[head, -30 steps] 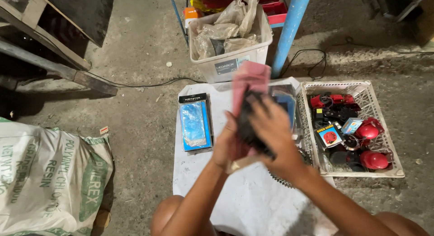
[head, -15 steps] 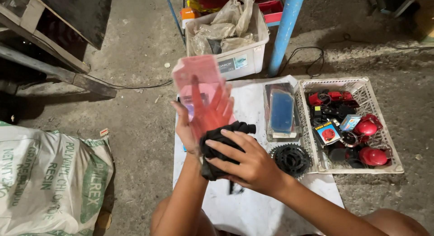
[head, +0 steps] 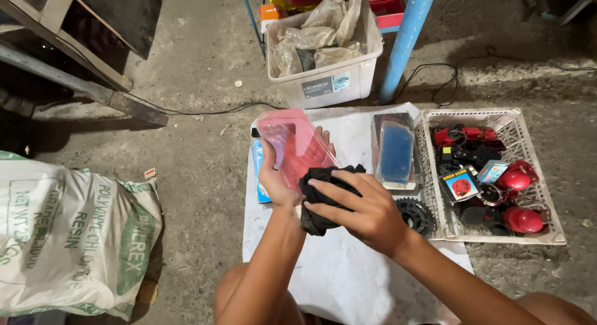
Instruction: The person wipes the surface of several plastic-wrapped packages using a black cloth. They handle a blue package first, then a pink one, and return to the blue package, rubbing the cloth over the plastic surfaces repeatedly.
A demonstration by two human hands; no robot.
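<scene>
Concrete floor; right hand (head: 360, 207) pressing black cloth (head: 320, 197) hides pink packet's (head: 295, 148) lower edge.

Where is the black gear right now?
In the head view, the black gear lies on the white sheet, right of the right hand, against the white basket.

Clear plastic pack (head: 294, 148): pink-red tint. Cloth (head: 320, 197): black, plain. Sheet (head: 348, 263) on the floor: white, unpatterned. Second pack (head: 395, 152): clear with a blue insert. Gear wheel (head: 415, 215): black. Basket (head: 547, 194): white lattice, holding red and black parts. Tub (head: 323, 82): white. Pole (head: 407, 36): blue. Sack (head: 68, 238): white with green lettering. Floor (head: 199, 144): grey concrete.
</scene>
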